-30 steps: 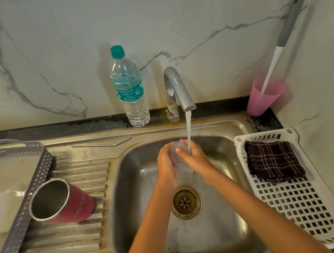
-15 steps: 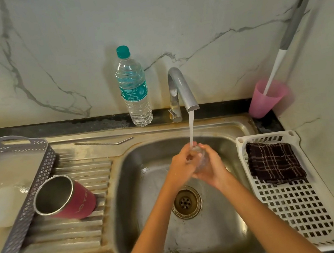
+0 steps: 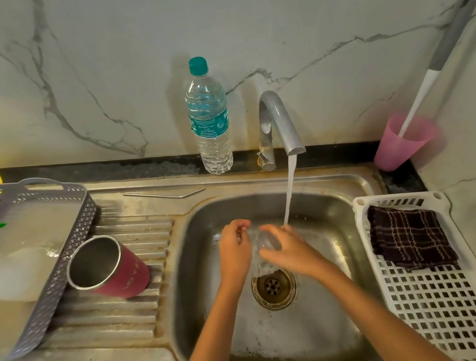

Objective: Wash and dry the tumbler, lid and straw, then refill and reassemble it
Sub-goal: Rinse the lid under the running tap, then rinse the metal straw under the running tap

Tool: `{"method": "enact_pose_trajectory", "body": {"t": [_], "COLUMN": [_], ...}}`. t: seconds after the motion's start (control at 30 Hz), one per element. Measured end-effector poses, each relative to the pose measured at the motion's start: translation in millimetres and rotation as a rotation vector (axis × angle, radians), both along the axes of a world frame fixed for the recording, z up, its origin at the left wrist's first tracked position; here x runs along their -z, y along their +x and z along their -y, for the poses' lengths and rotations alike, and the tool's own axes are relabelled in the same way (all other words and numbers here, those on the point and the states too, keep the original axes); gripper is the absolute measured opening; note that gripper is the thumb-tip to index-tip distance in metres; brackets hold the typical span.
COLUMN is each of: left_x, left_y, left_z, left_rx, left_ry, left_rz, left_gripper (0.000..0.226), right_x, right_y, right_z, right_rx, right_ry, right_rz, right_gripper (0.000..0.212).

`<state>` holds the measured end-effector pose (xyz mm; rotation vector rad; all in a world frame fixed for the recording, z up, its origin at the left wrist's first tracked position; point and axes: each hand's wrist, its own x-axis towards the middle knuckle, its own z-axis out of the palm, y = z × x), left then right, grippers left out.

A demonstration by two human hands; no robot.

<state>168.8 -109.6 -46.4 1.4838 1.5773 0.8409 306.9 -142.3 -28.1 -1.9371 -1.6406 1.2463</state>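
R hand [image 3: 292,250] curls round the clear lid [image 3: 267,241] beside the tap [image 3: 278,125] stream, low in the sink [image 3: 284,345]. L hand [image 3: 236,252] has its fingers curled next to it (on the lid too? too blurred to tell). Step: rinsing the lid. The tumbler [image 3: 108,267] lies on the drainboard [image 3: 112,317], straw [image 3: 165,194] behind. Next, prob. the straw, which needs a fine pinch.

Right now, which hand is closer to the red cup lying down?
Left. The left hand is in the sink, right of the tumbler; the right hand, holding the lid, is farther right.
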Motion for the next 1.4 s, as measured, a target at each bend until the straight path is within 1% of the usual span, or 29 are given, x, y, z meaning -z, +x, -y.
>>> {"method": "enact_pose_trajectory", "body": {"t": [0.07, 0.13, 0.17, 0.2, 0.27, 0.4, 0.5, 0.57, 0.67, 0.77, 0.93, 0.97, 1.0, 1.03, 1.07, 1.1, 1.13, 1.2, 1.23, 1.4], "left_x": [4.4, 8.4, 9.7, 10.0, 7.2, 6.4, 6.2, 3.6, 6.3, 9.5, 13.6, 14.3, 15.7, 16.8, 18.3, 19.1, 19.3, 17.9, 17.8, 17.3], "left_y": [-16.3, -30.2, -35.2, -40.7, -49.2, -59.7, -61.9, -62.2, -61.3, -63.2, -65.9, -65.8, -65.5, -64.7, -63.7, -62.2, -60.8, -59.2, -58.9, -59.7], "left_z": [4.5, 9.9, 11.3, 12.4, 13.5, 11.8, 8.6, 7.7, 9.0, 10.0, 12.4, 12.3, 12.0, 11.5, 10.9, 10.4, 10.1, 10.0, 10.0, 8.2], "left_rx": [-0.098, -0.188, -0.216, -0.235, -0.266, -0.333, -0.343, -0.328, -0.305, -0.294, -0.258, -0.269, -0.280, -0.285, -0.287, -0.292, -0.298, -0.302, -0.301, -0.297], "left_ry": [-0.024, -0.083, -0.102, -0.109, -0.098, -0.121, -0.185, -0.215, -0.255, -0.277, -0.245, -0.251, -0.264, -0.275, -0.281, -0.283, -0.282, -0.279, -0.280, -0.272], "left_rz": [-0.014, -0.016, -0.015, -0.012, 0.020, 0.096, 0.142, 0.164, 0.200, 0.260, 0.256, 0.271, 0.282, 0.283, 0.277, 0.278, 0.281, 0.282, 0.283, 0.275], "left_gripper": [0.022, 0.021, 0.021, 0.021, 0.018, 0.013, 0.015, 0.015, 0.011, 0.017, 0.013, 0.013, 0.013, 0.013, 0.013, 0.014, 0.014, 0.015, 0.015, 0.012], "right_x": [2.5, 9.2, 13.0, 13.4, 5.5, -32.0, -51.4, -53.7, -42.9, -26.0, -15.0, -17.7, -20.5, -22.5, -22.6, -20.5, -16.1, -6.6, -3.3, 2.3], "right_y": [-9.6, -16.6, -19.7, -23.9, -34.6, -68.5, -107.1, -137.4, -177.5, -205.8, -224.5, -223.2, -219.6, -213.2, -204.5, -194.0, -183.5, -165.7, -160.4, -156.0], "right_z": [2.6, 3.2, 0.9, -3.2, -18.9, -63.2, -99.4, -120.3, -138.5, -144.5, -146.6, -147.9, -150.4, -153.6, -158.5, -163.1, -167.5, -172.9, -173.7, -175.2], "right_rx": [-0.109, -0.182, -0.195, -0.196, -0.174, -0.123, -0.183, -0.293, -0.423, -0.470, -0.519, -0.519, -0.491, -0.435, -0.371, -0.313, -0.264, -0.225, -0.227, -0.246], "right_ry": [0.096, 0.040, 0.021, 0.039, 0.145, 0.340, 0.443, 0.439, 0.358, 0.318, 0.323, 0.311, 0.315, 0.349, 0.407, 0.469, 0.509, 0.529, 0.529, 0.599], "right_rz": [0.172, 0.283, 0.316, 0.322, 0.288, 0.144, 0.066, 0.074, 0.102, 0.102, 0.188, 0.174, 0.144, 0.118, 0.131, 0.196, 0.281, 0.420, 0.452, 0.453], "right_gripper": [0.073, 0.083, 0.084, 0.083, 0.081, 0.078, 0.079, 0.084, 0.087, 0.088, 0.090, 0.088, 0.079, 0.065, 0.049, 0.035, 0.027, 0.023, 0.022, 0.018]}}
